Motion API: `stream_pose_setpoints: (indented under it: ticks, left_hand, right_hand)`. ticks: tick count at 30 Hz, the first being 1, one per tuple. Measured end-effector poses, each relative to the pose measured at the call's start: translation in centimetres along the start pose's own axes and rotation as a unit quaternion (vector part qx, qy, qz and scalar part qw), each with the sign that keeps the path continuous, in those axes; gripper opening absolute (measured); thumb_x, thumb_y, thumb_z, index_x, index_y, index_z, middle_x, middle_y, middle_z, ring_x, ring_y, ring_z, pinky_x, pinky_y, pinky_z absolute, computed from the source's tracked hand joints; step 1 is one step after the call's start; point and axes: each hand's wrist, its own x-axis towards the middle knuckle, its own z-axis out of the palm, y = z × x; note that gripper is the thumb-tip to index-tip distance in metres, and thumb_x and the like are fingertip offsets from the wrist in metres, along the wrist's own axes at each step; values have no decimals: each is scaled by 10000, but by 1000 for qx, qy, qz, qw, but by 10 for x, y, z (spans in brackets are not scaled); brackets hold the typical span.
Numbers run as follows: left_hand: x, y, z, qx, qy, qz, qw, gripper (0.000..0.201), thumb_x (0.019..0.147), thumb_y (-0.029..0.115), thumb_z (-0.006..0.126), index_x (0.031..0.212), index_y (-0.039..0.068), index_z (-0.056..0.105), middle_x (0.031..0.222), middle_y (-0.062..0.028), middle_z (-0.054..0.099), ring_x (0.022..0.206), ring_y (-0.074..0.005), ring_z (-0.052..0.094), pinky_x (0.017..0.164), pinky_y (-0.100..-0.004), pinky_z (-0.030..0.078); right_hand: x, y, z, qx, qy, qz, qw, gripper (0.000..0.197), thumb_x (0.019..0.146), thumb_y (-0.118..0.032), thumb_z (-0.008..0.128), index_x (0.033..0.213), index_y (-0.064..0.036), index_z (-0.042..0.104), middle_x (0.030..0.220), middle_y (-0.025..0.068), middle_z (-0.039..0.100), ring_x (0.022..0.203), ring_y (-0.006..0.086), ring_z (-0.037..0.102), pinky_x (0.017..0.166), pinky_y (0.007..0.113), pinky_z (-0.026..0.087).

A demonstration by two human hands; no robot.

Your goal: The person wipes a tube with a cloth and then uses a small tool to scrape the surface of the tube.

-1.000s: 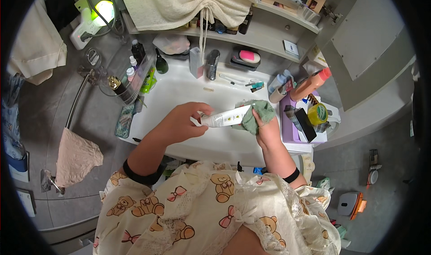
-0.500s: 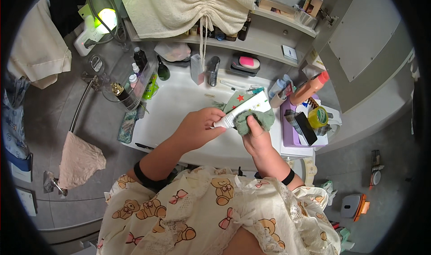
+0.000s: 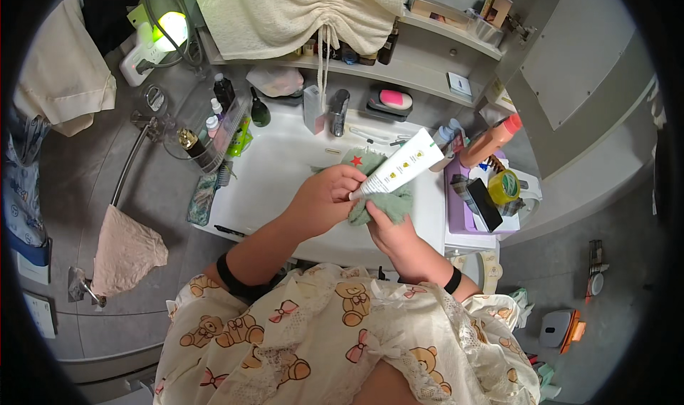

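Observation:
A white squeeze tube [image 3: 405, 161] with small yellow-green marks slants over the sink [image 3: 263, 184], its flat end pointing up and to the right. My left hand [image 3: 322, 197] is closed round the tube's narrow cap end. Below the tube, my right hand [image 3: 390, 232] grips a green cloth [image 3: 393, 204] that presses against the tube's lower side. Another part of the cloth, with a red star, shows behind the tube. My fingers partly hide the cap.
A dark faucet [image 3: 339, 113] stands at the sink's back, beside a soap dish [image 3: 390, 104]. Bottles fill a clear rack [image 3: 206, 138] on the left. On the right, a purple box [image 3: 459, 209] carries a phone [image 3: 485, 204] and tape roll [image 3: 504, 186]. An open cabinet door [image 3: 581, 56] juts out.
The tube has turned more upright, showing more of its printed face. My right hand has moved left and down along it with the cloth, toward the cap end.

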Motion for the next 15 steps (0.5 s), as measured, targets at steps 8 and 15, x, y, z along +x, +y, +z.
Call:
stream_pose_setpoints:
  ticks: [8,15]
  left_hand:
    - [-5,-6,16,-4,0,-2,1000,352,763,-55,607,1086,17,486,1056,-106,569,989,-158,568,836,-278,473]
    - [-13,9,17,123,42,-14,991,327,748,6,658,1044,11,517,1004,-90,591,920,-136,589,799,-273,488]
  right_hand:
    - [-2,-2,0,13,84,6,996,335,850,-77,569,1156,-32,441,1094,67,514,1012,159,493,887,311,395]
    - [5,-5,0,29,133,-56,989,347,879,-156,555,1178,-32,428,1112,69,504,1027,173,486,894,322,396]
